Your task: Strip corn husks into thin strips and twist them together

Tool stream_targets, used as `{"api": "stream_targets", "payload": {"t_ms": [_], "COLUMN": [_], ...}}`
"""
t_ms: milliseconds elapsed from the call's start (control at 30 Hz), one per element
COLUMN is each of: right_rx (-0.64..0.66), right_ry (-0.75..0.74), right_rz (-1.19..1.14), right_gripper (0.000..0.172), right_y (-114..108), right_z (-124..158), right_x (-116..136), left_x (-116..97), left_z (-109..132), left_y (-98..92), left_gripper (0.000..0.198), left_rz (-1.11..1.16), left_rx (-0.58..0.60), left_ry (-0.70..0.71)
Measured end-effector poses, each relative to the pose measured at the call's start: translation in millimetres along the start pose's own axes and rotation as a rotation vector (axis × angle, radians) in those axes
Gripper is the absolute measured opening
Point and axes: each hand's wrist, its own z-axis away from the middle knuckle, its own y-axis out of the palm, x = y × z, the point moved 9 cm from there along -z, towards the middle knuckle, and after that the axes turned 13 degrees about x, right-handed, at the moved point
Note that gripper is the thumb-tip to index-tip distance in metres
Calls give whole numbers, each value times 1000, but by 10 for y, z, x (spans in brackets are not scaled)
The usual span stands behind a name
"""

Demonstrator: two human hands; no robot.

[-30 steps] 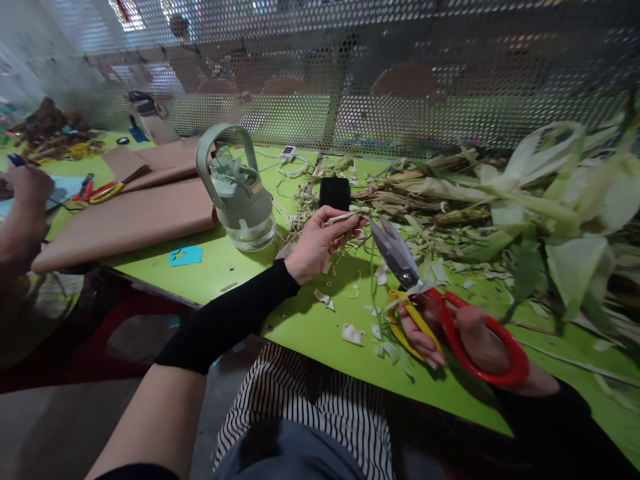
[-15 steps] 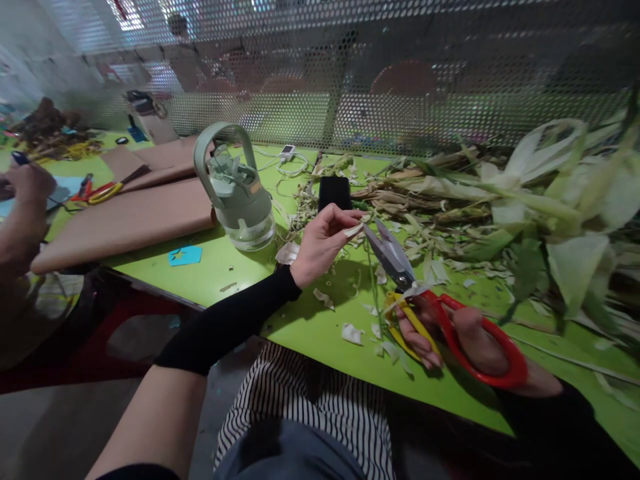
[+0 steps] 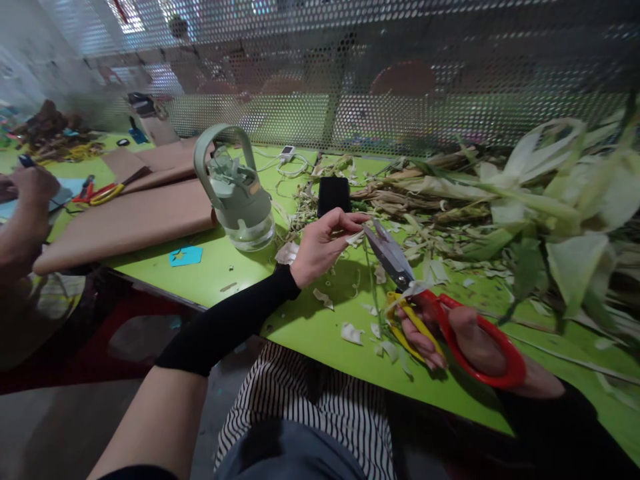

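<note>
My left hand [image 3: 320,243] is pinched on a small pale piece of corn husk [image 3: 355,237] just above the green table [image 3: 260,313]. My right hand [image 3: 463,333] grips scissors [image 3: 400,267] with one red and one yellow handle. Their dark blades point up and left, and the tips touch the husk piece at my left fingertips. Pale husk scraps [image 3: 353,333] lie on the table under both hands.
A sage-green water bottle [image 3: 237,190] stands left of my left hand, a black phone [image 3: 334,193] behind it. Corn husks and stalks [image 3: 525,200] pile at the right. Brown paper sheets [image 3: 125,220], other scissors [image 3: 103,193] and another person's hand [image 3: 27,193] are at left. Perforated metal screen [image 3: 350,73] behind.
My left hand has shifted slightly, its pinch on the husk piece now lower and closer to the blade tips. The scissors have barely moved.
</note>
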Motion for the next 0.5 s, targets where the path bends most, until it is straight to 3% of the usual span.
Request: {"api": "stream_targets", "payload": {"t_ms": [500], "right_rx": [-73], "right_ry": [65], "right_rz": [66], "right_gripper": [81], "right_y": [-213], "right_z": [111], "right_x": [-222], "left_x": [11], "left_z": [-3], "left_y": [2], "left_gripper": [38], "left_rz": [-70], "left_rx": [51], "left_ry": [-53]}}
